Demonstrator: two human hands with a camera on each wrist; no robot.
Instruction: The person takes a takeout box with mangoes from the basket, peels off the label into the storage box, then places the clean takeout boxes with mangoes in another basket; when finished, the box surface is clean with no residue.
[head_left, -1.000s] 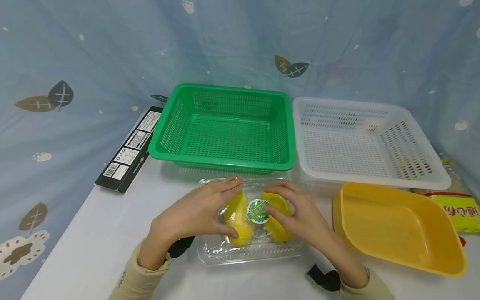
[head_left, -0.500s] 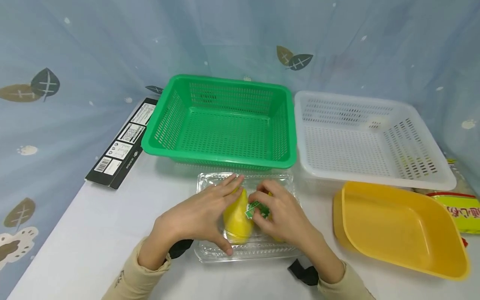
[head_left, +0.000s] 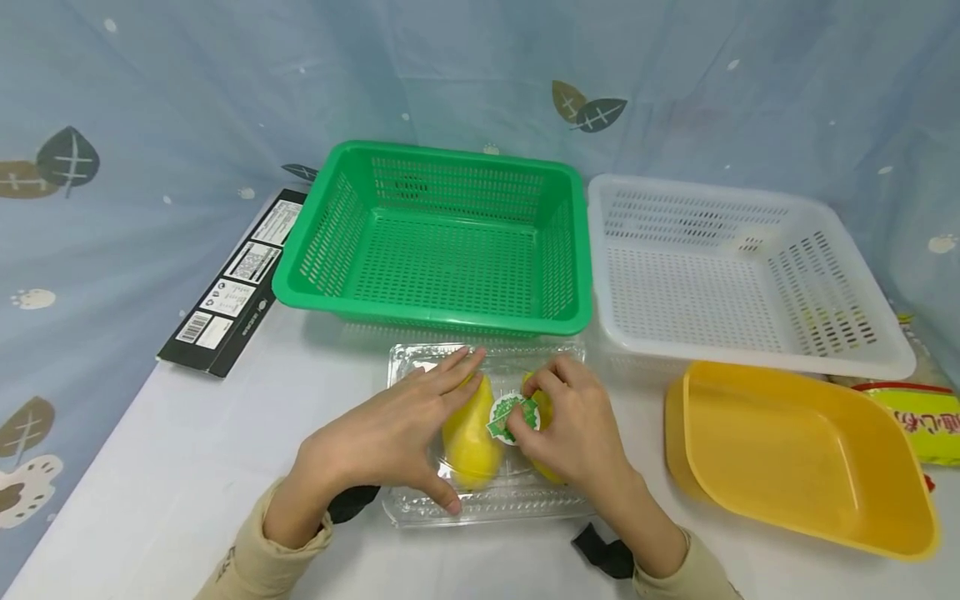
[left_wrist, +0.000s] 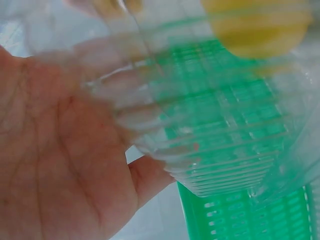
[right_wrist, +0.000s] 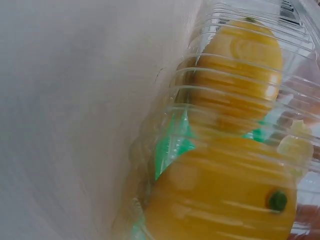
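A clear plastic clamshell box (head_left: 510, 504) lies on the white table with two yellow fruits inside: a left one (head_left: 471, 450) and a right one partly hidden under my right hand. In the right wrist view a yellow fruit (right_wrist: 220, 190) with a green stem end shows through the ribbed wall. On the lid is a round green-and-white sticker (head_left: 504, 429). My right hand (head_left: 577, 425) has its thumb and index finger bent together at the sticker's right side, pinching there. My left hand (head_left: 390, 433) lies across the box's left side, fingers spread and thumb near the front rim.
Behind the box stands a green basket (head_left: 435, 321), with a white basket (head_left: 750, 354) to its right. A yellow tub (head_left: 678, 433) is at the right, a yellow-green packet (head_left: 926, 425) beyond it. At the left lies a black box (head_left: 232, 287). A patterned blue curtain (head_left: 480, 67) hangs behind.
My right hand has moved left onto the sticker, its fingers going from spread to bent. My left thumb has slid slightly toward the front rim. The view has shifted a little.
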